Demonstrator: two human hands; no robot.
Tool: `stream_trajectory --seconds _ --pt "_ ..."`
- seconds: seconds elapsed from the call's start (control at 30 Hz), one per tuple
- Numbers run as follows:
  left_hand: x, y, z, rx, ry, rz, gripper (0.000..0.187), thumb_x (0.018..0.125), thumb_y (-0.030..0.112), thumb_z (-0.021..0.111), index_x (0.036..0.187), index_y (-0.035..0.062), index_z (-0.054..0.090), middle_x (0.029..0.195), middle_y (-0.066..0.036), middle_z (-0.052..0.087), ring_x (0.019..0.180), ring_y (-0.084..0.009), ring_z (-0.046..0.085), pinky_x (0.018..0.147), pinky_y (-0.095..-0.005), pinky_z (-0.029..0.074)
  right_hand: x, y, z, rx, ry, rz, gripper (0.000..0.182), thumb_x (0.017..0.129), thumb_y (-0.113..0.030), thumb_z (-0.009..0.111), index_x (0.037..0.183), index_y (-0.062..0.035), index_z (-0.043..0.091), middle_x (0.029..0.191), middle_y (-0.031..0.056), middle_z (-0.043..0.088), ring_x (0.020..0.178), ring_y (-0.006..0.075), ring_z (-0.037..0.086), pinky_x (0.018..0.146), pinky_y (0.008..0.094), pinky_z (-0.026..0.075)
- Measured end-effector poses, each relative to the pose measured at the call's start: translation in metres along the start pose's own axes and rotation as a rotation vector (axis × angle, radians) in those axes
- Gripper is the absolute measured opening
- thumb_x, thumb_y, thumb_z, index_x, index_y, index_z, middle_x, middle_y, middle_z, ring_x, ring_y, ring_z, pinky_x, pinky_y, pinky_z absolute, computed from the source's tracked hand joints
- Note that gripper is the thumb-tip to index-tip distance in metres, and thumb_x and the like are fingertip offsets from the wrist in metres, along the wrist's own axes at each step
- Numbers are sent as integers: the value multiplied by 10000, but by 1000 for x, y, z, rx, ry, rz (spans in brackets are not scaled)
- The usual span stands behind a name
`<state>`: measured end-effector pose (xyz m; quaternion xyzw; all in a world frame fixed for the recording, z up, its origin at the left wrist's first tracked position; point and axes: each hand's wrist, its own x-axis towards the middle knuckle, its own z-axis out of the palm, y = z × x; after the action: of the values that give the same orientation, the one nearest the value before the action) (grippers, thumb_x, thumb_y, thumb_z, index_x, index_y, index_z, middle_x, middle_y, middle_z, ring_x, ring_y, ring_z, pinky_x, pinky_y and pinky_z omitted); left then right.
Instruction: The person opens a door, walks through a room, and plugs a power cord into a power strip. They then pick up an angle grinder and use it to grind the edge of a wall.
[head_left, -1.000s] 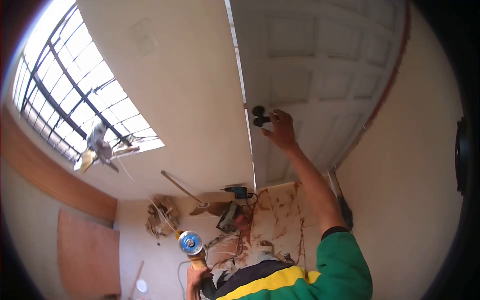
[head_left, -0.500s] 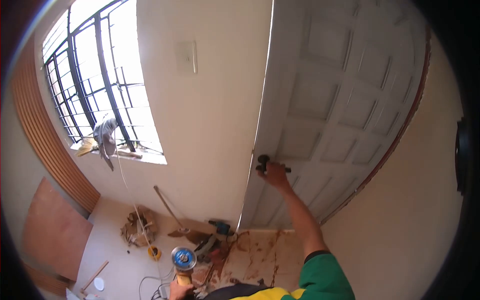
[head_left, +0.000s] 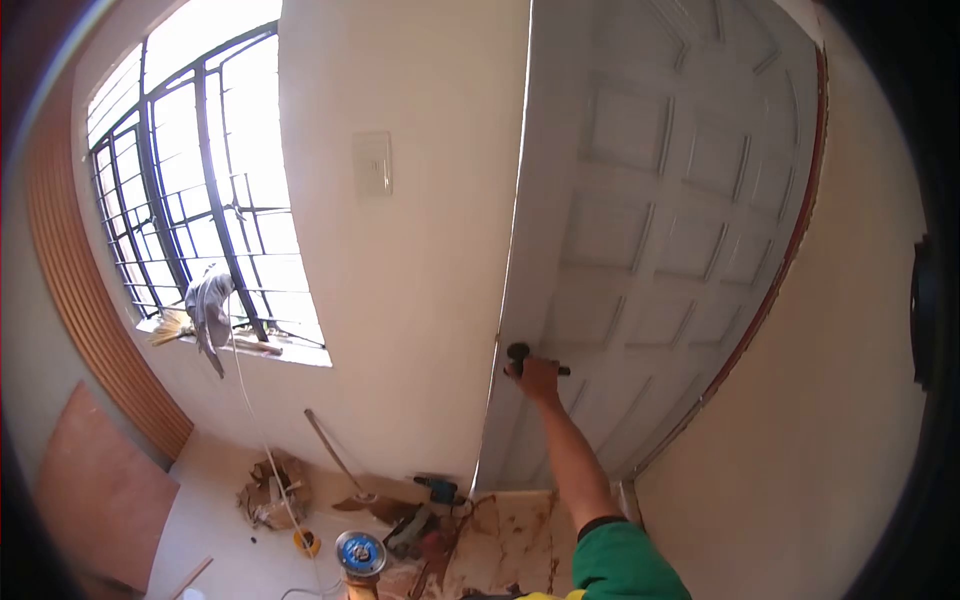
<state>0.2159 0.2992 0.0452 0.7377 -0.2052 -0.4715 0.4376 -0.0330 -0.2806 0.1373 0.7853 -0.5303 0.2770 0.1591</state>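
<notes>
At the near edge, left of centre, a yellow-bodied power tool with a round blue-and-silver disc (head_left: 361,555) points up into view. The left hand is out of view, so I cannot tell its state. To the right, an arm in a green sleeve with a dark cuff (head_left: 625,562) reaches forward. Its right hand (head_left: 538,379) is closed around the black metal door handle (head_left: 564,371), whose lever shows to the right of the fingers. Just beside the hand is a round black fitting (head_left: 518,352). Both are on the left side of the grey panelled door (head_left: 610,230).

Beyond the tool, on the floor, lie a yellow ring-shaped item (head_left: 307,543), a dark teal power drill (head_left: 437,489) and crumpled brown paper (head_left: 272,494). A long wooden stick (head_left: 331,448) slants up near them. Farther off at left, a grey cloth (head_left: 209,306) hangs at the black-barred window (head_left: 200,170), and a pale rectangular wall plate (head_left: 373,164) sits between window and door.
</notes>
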Motion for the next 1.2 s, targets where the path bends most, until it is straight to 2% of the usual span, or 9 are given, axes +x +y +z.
stream_trajectory --seconds 0.3,0.43,0.5,0.63,0.7,0.77,0.9,1.0,1.2 --pt "-21 6 -13 -85 15 -13 160 713 72 672 833 -15 612 690 -108 629 533 -202 606 472 -314 500 6 -7 -14 10 -100 101 513 812 -557 586 706 -59 650 690 127 651 700 335 646 754 512 432" --pt "-28 10 -16 -87 35 -59 134 695 48 681 792 -20 619 639 -106 632 553 -206 628 486 -312 499 6 -8 -12 1 -126 120 504 811 -548 586 713 -58 651 694 132 652 723 335 651 762 512 434" --pt "-34 19 -18 57 29 -119 139 714 47 665 826 -20 618 665 -116 638 551 -202 625 489 -312 499 6 -7 -9 67 -130 159 518 810 -563 576 734 -56 651 710 137 652 739 332 652 760 515 438" --pt "-17 -30 -32 -43 46 -94 223 724 44 668 923 -33 604 693 -135 648 568 -214 640 498 -330 520 4 -6 0 57 -93 152 557 802 -595 563 757 -47 648 757 147 659 758 339 653 740 523 450" --pt "-11 -62 -43 -10 62 -38 303 639 22 724 908 -35 599 770 -118 658 626 -208 659 573 -340 563 6 -3 -1 123 -229 194 655 835 -659 496 887 -26 653 908 174 658 891 351 634 778 539 450" --pt "-42 -1 -26 -134 87 -126 253 641 27 749 852 -24 619 732 -91 657 591 -175 635 539 -311 529 5 0 8 199 -195 269 708 803 -700 507 923 -16 647 950 182 660 948 378 623 831 530 455" --pt "-49 0 -24 -128 104 -116 241 655 11 715 860 -21 592 710 -87 648 573 -169 626 522 -291 512 12 9 14 301 -301 297 778 769 -733 530 1027 -8 641 1000 210 661 979 396 628 829 475 500" --pt "-53 -2 -25 -22 111 -106 274 663 47 668 904 -37 568 720 -119 655 577 -208 651 545 -331 557 9 -1 -4 281 -274 316 764 769 -723 541 989 1 649 981 202 671 955 396 638 812 480 506" --pt "-57 4 -26 -73 106 -146 277 667 69 669 908 -30 572 714 -114 658 567 -201 648 546 -319 554 12 -5 -6 273 -237 323 724 783 -708 532 927 -10 659 924 188 681 938 372 650 822 470 500"
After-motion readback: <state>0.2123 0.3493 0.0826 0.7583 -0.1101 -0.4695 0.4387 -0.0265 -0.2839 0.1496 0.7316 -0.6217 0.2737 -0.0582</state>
